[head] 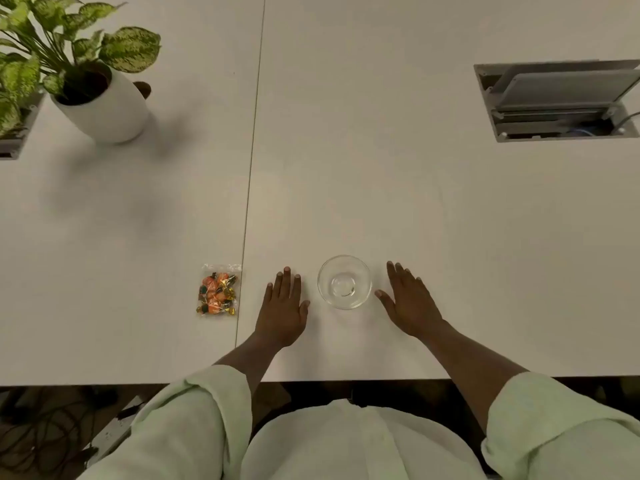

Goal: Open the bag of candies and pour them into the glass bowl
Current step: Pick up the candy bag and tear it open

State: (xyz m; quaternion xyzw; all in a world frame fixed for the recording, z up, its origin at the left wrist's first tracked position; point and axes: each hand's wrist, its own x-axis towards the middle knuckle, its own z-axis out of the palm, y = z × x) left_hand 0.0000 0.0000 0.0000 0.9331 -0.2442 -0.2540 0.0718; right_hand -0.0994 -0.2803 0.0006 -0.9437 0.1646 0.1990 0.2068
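Note:
A small clear bag of candies [218, 290] lies flat on the white table, sealed at its top, with orange and gold wrapped sweets inside. To its right stands an empty glass bowl [344, 282]. My left hand [284, 308] rests palm down on the table between the bag and the bowl, touching neither. On the other side of the bowl my right hand [408, 299] lies flat, fingers apart, its thumb close to the rim. Both hands hold nothing.
A potted plant in a white pot [104, 105] stands at the far left. An open cable hatch [557, 102] is sunk into the table at the far right. A seam [251, 168] runs down the table just right of the bag. The table's front edge [346, 380] is near my body.

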